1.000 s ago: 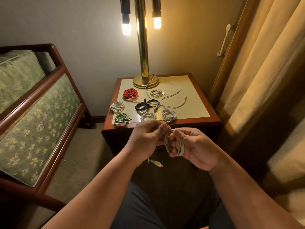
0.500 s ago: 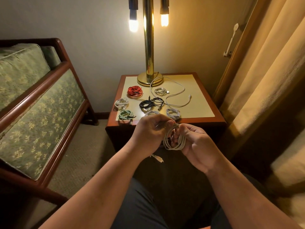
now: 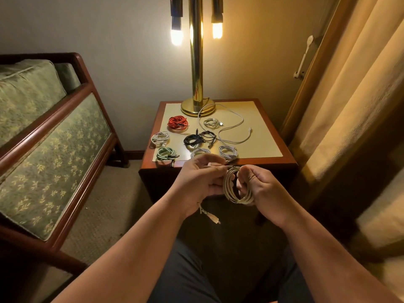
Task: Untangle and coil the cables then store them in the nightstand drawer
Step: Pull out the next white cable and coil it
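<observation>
A coil of white cable (image 3: 235, 189) hangs in front of the nightstand (image 3: 271, 161). My right hand (image 3: 260, 189) grips the coil's loops. My left hand (image 3: 201, 178) pinches the cable's free end at the coil's top, and a connector (image 3: 213, 218) dangles below that wrist. Several coiled cables lie on the nightstand top: a red one (image 3: 177, 123), a black one (image 3: 197, 139), a green one (image 3: 166, 153) and white ones (image 3: 160, 137). One white cable (image 3: 231, 127) lies loose and uncoiled. The drawer is hidden behind my hands.
A brass lamp (image 3: 196, 84) stands at the back of the nightstand, bulbs lit. A green upholstered sofa with a wooden frame (image 3: 54, 127) is on the left. Curtains (image 3: 349, 95) hang on the right. Carpet (image 3: 109, 204) lies between sofa and nightstand.
My hands have stayed on the white coil, with my left fingers working the free end at its top. The camera has tilted slightly, shifting the nightstand in view.
</observation>
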The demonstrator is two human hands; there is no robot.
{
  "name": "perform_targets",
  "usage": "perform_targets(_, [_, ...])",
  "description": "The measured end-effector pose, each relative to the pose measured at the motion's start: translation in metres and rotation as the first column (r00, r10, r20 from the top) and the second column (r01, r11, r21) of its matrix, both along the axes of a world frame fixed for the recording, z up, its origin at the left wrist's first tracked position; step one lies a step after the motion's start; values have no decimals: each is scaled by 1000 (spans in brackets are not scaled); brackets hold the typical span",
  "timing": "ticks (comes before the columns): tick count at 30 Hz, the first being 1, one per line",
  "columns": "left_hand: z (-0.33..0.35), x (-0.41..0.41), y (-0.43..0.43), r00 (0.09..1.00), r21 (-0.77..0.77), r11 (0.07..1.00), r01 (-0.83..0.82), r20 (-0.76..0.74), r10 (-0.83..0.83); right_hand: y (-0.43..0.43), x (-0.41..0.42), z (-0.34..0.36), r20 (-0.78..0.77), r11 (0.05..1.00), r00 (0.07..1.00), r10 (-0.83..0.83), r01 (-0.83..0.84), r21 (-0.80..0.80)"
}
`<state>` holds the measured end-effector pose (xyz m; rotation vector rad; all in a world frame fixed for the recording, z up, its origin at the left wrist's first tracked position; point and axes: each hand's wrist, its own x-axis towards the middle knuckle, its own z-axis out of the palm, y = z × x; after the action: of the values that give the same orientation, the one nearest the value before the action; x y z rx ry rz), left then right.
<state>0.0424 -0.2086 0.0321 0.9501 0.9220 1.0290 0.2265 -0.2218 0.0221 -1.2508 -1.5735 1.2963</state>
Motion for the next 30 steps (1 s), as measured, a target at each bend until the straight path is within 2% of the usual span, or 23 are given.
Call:
perform_targets(2, [2,-2,0,993,-57,998,2,118,5,0,2,1,-34,1000,999,-17,17,11])
perform_targets(3, [2,-4,1,991,-55,998,-7,132,14,0,3,2,-59,1000,998,-15,16,14])
perform_targets(10, [-5,-6,0,973,240,969,-63,-203,114,-2,-8,2,-253,1000,967,-11,12,2])
perform_targets(15, [4,1,-4,981,138,987,-77,-166,100,-1,-16,-1,-273,993,955,-115,118,-7])
perform_targets(18, [10,3,-4,987,46,995,-85,-130,91,-1,-18,1,-151,978,972,-178,193,86])
perform_targets(21, [11,1,-4,959,128,991,-42,-274,76,-1,-18,1,48,954,972,-231,216,209])
perform_targets(23, [11,1,-4,927,153,988,-7,-369,63,-1,-18,-3,112,950,966,-232,200,240])
perform_targets(24, [12,1,-4,930,126,992,5,-366,42,-1,-18,-5,126,950,965,-230,195,243])
perform_targets(27, [13,-2,0,975,-66,996,59,-211,-71,0,-16,-14,166,943,960,-227,174,282])
perform_targets(30, [6,-6,3,970,-193,953,233,-19,-241,3,-14,-27,209,881,943,-259,142,450])
